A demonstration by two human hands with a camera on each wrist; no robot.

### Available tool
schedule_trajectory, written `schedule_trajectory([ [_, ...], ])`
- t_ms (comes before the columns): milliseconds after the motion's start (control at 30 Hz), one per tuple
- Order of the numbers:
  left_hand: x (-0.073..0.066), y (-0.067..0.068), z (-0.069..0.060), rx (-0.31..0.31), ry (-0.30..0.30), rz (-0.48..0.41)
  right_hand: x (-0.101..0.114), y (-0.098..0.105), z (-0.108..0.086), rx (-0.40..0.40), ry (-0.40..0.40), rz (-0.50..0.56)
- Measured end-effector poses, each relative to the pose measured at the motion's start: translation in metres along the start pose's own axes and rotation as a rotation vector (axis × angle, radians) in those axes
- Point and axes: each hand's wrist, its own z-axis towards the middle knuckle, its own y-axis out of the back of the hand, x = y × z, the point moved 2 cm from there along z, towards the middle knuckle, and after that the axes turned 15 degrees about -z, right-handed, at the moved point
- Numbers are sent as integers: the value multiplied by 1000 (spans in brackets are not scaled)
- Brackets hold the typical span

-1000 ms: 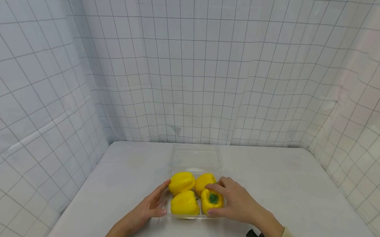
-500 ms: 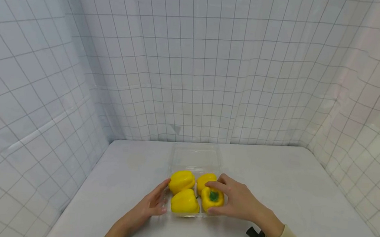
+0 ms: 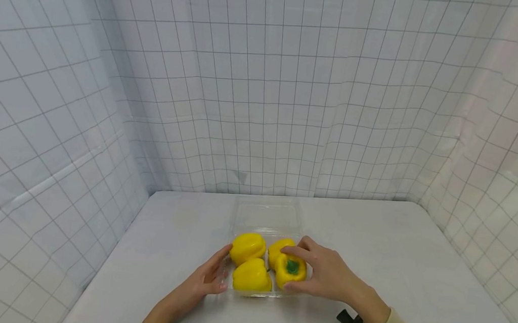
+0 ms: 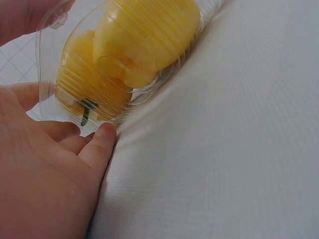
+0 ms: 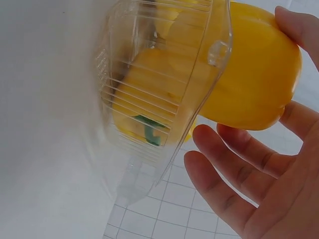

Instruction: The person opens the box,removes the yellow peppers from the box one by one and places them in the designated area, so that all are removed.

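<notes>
A clear plastic box [image 4: 50, 74] stands on the table with three yellow peppers inside: back left [image 3: 247, 249], front left [image 3: 252, 275] and back right [image 3: 278, 249]. At the box's front right, my right hand [image 3: 329, 274] pinches a fourth yellow pepper [image 3: 292, 270] between thumb and fingers, its green stem facing me. In the right wrist view this pepper [image 5: 249, 69] sits partly above the box rim. My left hand [image 3: 196, 286] rests its spread fingers along the box's left side; the left wrist view shows these fingers [image 4: 99, 144] against the clear wall.
The box's clear lid [image 3: 267, 217] lies folded open behind it. White table surface [image 3: 371, 241] extends on both sides. White curtains with a dark grid [image 3: 268, 106] stand behind the table and at its left and right.
The back right pepper has shifted slightly right. My right hand and the pepper it holds have moved slightly up and right. The left hand has stayed at the box's side.
</notes>
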Motion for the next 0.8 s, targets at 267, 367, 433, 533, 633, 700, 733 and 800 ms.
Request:
schedule_trajectory([
  [267,0,0,0,1,-4,1,1,6,0,-45,27,-12],
  [367,-1,-1,-1,1,-4,1,1,8,0,-62,36,-17],
  [433,-1,-1,-1,-2,-1,3,1,9,0,-74,41,-17],
  [533,-1,-1,-2,-1,2,2,-1,11,0,-89,44,-16],
  [633,-1,-1,-2,3,2,1,-3,12,0,-102,40,-23],
  [700,-2,-1,-2,6,-2,5,-4,14,0,-108,34,-24],
  [733,-2,-2,-1,6,-3,8,-5,14,0,-110,31,-23],
  [800,-3,-2,-1,7,-5,12,-7,15,0,-113,25,-24],
])
